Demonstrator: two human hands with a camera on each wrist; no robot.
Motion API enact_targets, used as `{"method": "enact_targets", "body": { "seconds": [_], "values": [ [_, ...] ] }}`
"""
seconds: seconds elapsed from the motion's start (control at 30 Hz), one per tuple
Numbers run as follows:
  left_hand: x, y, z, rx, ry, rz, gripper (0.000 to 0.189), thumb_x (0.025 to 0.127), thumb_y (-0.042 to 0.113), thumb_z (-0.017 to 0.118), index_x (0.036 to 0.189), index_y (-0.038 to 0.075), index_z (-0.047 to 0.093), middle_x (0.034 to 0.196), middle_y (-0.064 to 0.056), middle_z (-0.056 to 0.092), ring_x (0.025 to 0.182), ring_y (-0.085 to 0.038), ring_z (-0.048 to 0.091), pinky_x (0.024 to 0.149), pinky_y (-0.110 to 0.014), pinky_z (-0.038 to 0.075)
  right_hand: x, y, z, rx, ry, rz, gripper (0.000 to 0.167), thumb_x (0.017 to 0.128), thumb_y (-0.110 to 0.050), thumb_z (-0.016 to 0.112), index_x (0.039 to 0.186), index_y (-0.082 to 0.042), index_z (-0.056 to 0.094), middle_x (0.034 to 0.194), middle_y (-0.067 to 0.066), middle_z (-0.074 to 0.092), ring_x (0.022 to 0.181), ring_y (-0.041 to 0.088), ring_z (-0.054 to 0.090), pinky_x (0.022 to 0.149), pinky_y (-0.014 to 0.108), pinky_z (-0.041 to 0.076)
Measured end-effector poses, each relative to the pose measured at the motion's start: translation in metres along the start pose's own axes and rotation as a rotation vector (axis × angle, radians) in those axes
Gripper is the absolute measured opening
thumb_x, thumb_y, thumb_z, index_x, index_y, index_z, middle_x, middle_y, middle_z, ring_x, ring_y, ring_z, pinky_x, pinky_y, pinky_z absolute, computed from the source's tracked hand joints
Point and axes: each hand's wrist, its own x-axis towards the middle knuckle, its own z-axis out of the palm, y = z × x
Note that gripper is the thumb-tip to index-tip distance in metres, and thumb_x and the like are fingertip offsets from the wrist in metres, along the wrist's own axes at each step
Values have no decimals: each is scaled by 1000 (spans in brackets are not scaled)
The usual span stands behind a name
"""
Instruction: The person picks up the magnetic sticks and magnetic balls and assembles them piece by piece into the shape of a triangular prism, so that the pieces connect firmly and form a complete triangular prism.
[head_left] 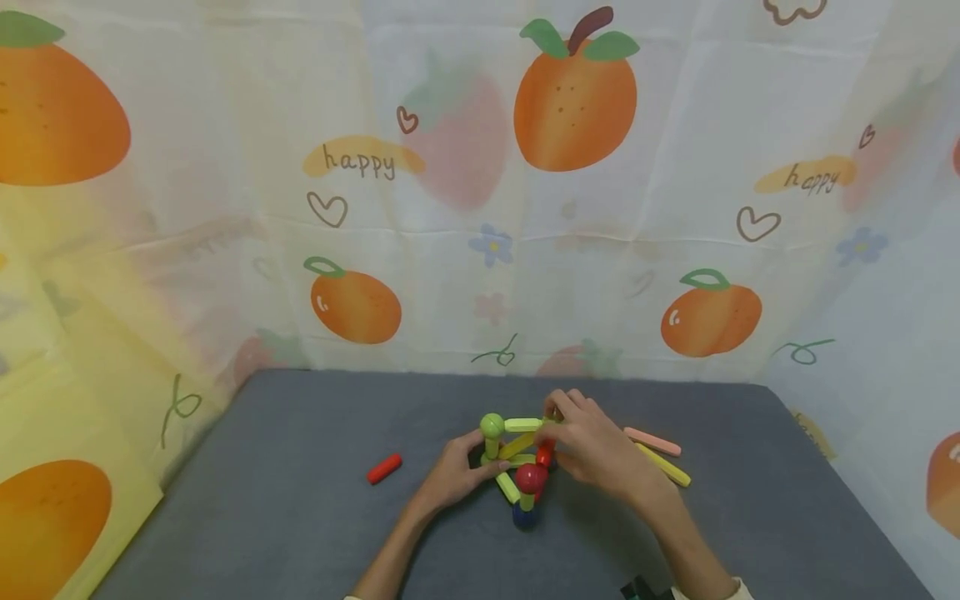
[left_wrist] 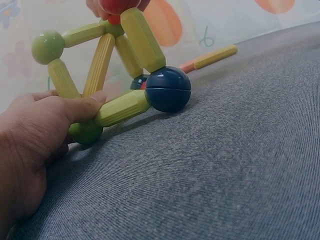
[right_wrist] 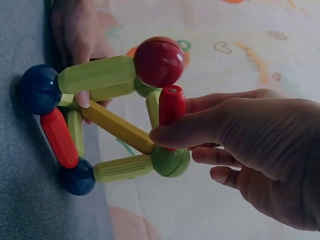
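Observation:
A frame of coloured sticks and balls (head_left: 522, 425) stands on the grey table between both hands. My left hand (head_left: 457, 471) grips its left lower corner, thumb over a light green stick (left_wrist: 122, 108) beside the lower green ball (left_wrist: 86, 133). Pinched between my right hand's (head_left: 600, 442) thumb and fingers is a short red stick (right_wrist: 171, 107), its lower end at an upper green ball (right_wrist: 171, 162). The stick's other end lies near the red ball (right_wrist: 160, 61); whether they touch I cannot tell. A yellow stick (right_wrist: 117, 127) runs diagonally, and blue balls (right_wrist: 39, 90) form lower corners.
Another red stick (head_left: 384, 468) lies left of my left hand. To the right of my right hand are a pink stick (head_left: 652, 442) and a yellow stick (head_left: 663, 464). A fruit-printed curtain (head_left: 450, 292) hangs behind the grey table (head_left: 300, 517).

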Motion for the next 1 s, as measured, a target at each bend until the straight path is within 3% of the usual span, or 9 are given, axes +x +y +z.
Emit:
{"method": "enact_targets", "body": {
  "seconds": [0.2,0.3,0.4,0.53,0.63,0.73,1.0],
  "values": [
    [0,1,0,20,-2,-7,28,94,30,80,117,16,72,112,-1,76,106,-16,70,95,-31,53,-2,2,3,49,-15,4,33,78,-2,90,102,-20,78,110,7,57,93,18,46,81,34,44],
    [0,1,1,25,-9,-7,29,95,31,79,118,16,72,112,-1,76,106,-16,70,95,-31,53,-5,8,2,130,-37,80,46,78,3,87,116,-19,73,115,6,56,96,18,48,82,35,47],
    [0,2,1,13,-7,-12,29,94,30,80,118,15,72,113,-2,76,105,-15,70,95,-31,53,-10,18,6,277,-78,204,58,80,7,83,130,-12,61,119,6,56,100,20,54,84,36,50],
    [-2,2,0,7,3,-13,30,93,29,81,118,15,72,113,-3,76,104,-14,69,95,-30,53,-17,34,27,515,-226,283,51,88,1,79,131,-3,52,115,11,64,101,27,65,83,35,56],
    [-2,0,1,17,5,-9,29,94,30,80,118,16,72,112,-2,76,103,-13,69,94,-30,53,-21,44,47,652,-343,273,47,95,-6,75,134,1,51,118,17,67,105,31,70,87,36,58],
    [-2,-1,2,23,2,-5,29,94,32,80,117,16,72,112,-3,76,103,-14,69,94,-30,54,-23,48,60,706,-397,277,43,100,-10,70,138,1,54,130,20,61,113,33,66,93,39,56],
    [-1,4,-1,22,-11,-33,30,94,31,80,119,16,71,113,-2,75,105,-16,69,95,-32,53,-24,54,65,689,-422,275,30,102,-16,68,130,-5,63,127,16,53,114,26,57,92,36,51]
  ]
}}
